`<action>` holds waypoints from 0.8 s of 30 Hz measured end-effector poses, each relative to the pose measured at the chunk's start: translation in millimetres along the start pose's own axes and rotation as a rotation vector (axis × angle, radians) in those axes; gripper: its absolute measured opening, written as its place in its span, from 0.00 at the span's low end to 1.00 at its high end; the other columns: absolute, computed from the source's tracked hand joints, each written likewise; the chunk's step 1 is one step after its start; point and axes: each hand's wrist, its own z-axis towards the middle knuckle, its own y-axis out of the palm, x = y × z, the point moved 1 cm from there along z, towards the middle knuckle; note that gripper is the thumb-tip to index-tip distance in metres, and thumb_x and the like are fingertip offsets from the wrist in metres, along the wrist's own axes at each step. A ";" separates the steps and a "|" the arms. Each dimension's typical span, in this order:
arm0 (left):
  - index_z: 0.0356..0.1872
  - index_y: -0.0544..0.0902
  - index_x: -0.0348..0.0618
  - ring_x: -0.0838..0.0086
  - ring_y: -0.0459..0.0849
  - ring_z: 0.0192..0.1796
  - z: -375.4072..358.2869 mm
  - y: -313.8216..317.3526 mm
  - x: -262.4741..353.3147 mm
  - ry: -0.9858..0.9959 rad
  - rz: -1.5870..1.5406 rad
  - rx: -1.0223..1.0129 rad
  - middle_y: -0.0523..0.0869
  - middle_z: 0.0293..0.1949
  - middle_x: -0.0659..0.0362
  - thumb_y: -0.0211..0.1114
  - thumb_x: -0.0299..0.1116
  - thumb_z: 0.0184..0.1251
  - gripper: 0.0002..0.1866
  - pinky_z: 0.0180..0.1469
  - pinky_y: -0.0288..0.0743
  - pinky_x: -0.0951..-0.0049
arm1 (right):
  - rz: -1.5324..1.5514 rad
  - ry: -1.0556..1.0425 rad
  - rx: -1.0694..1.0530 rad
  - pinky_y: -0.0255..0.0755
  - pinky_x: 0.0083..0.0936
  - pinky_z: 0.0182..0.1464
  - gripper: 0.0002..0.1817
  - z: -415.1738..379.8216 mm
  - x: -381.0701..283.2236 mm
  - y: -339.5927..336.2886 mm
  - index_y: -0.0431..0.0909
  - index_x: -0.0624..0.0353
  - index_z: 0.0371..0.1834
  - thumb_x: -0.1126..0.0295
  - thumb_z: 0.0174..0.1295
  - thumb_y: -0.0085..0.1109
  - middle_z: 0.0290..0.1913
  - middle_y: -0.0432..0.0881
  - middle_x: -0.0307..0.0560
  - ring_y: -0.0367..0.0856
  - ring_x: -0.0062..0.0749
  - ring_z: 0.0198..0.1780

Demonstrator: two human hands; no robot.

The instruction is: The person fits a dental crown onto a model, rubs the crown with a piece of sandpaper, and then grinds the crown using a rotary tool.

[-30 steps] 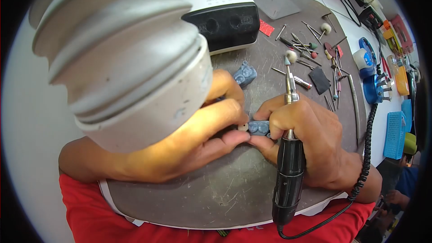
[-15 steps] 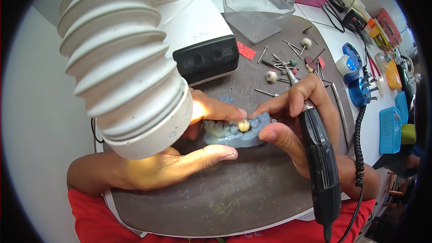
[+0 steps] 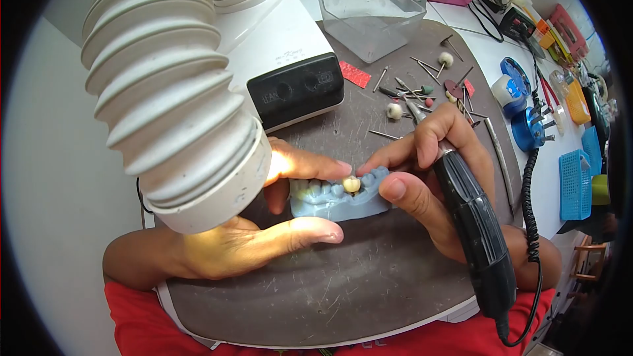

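Observation:
A blue-grey dental model point(image 3: 339, 206), a row of teeth on a base, is held low over the bench in front of me. One yellowish crown point(image 3: 352, 184) sits among its teeth. My left hand point(image 3: 257, 231) is at the model's left, open, its index fingertip at the crown's top and its thumb stretched out below the base. My right hand point(image 3: 435, 191) has a black rotary handpiece point(image 3: 471, 217) with a metal nose gripped between its fingers. Its thumb and a finger also hold the model's right end. The handpiece points away from the model.
A ribbed white suction hose point(image 3: 171, 92) hangs over my left hand, beside a white machine point(image 3: 290, 33). Several burs and polishing tips point(image 3: 415, 92) lie behind the hands. A clear tray point(image 3: 372, 16) stands at the back, a blue basket point(image 3: 575, 184) at right.
My left index fingertip has shifted slightly at the crown. The model has tilted a little, and the handpiece's rear end has swung right. The whole view has shifted slightly.

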 end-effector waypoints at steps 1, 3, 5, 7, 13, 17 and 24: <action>0.57 0.83 0.33 0.75 0.83 0.41 -1.4 0.5 -0.7 0.000 -0.001 -0.002 0.90 0.52 0.49 0.85 0.36 0.55 0.30 0.35 0.73 0.79 | 0.001 0.001 0.001 0.82 0.22 0.52 0.22 -0.2 -0.5 0.0 0.59 0.52 0.46 0.68 0.70 0.70 0.45 0.88 0.62 0.88 0.28 0.47; 0.64 0.78 0.34 0.72 0.85 0.42 -4.3 2.0 -2.1 0.037 0.031 0.006 0.89 0.53 0.45 0.85 0.34 0.55 0.36 0.36 0.75 0.78 | 0.004 0.005 -0.012 0.82 0.21 0.51 0.22 0.0 -1.0 -0.1 0.59 0.52 0.46 0.68 0.71 0.70 0.45 0.88 0.61 0.88 0.27 0.47; 0.66 0.76 0.36 0.72 0.85 0.43 -3.6 1.3 -3.9 0.073 0.039 -0.004 0.88 0.54 0.44 0.85 0.33 0.56 0.38 0.36 0.75 0.78 | 0.002 0.000 -0.007 0.81 0.21 0.51 0.22 -0.7 0.8 0.1 0.59 0.52 0.46 0.68 0.71 0.70 0.45 0.88 0.61 0.88 0.26 0.46; 0.69 0.73 0.37 0.71 0.85 0.43 -3.3 0.1 -4.7 0.108 0.047 -0.016 0.88 0.54 0.43 0.85 0.32 0.56 0.40 0.35 0.75 0.78 | 0.001 -0.005 -0.002 0.81 0.21 0.51 0.22 -0.8 1.5 -0.3 0.59 0.52 0.46 0.68 0.70 0.70 0.45 0.88 0.61 0.88 0.26 0.46; 0.66 0.77 0.36 0.74 0.85 0.42 -3.1 -4.7 9.3 0.018 0.110 -0.029 0.88 0.52 0.46 0.85 0.31 0.56 0.37 0.35 0.75 0.79 | -0.002 -0.086 -0.036 0.82 0.21 0.50 0.21 -0.9 2.2 -1.3 0.59 0.53 0.46 0.70 0.71 0.69 0.46 0.88 0.62 0.87 0.26 0.45; 0.61 0.82 0.35 0.76 0.87 0.44 -3.3 -6.3 10.0 0.024 0.092 -0.010 0.88 0.49 0.52 0.85 0.29 0.55 0.31 0.33 0.74 0.82 | -0.091 -0.087 -0.067 0.83 0.21 0.49 0.22 -3.1 0.2 -0.4 0.58 0.54 0.47 0.75 0.70 0.68 0.49 0.86 0.65 0.88 0.27 0.45; 0.69 0.76 0.36 0.68 0.88 0.55 2.9 2.3 -0.6 0.092 0.176 0.012 0.81 0.63 0.45 0.82 0.27 0.58 0.37 0.40 0.84 0.78 | -0.174 -0.257 -0.040 0.86 0.26 0.53 0.25 -2.5 11.0 -2.6 0.58 0.54 0.48 0.84 0.65 0.69 0.54 0.84 0.63 0.88 0.33 0.52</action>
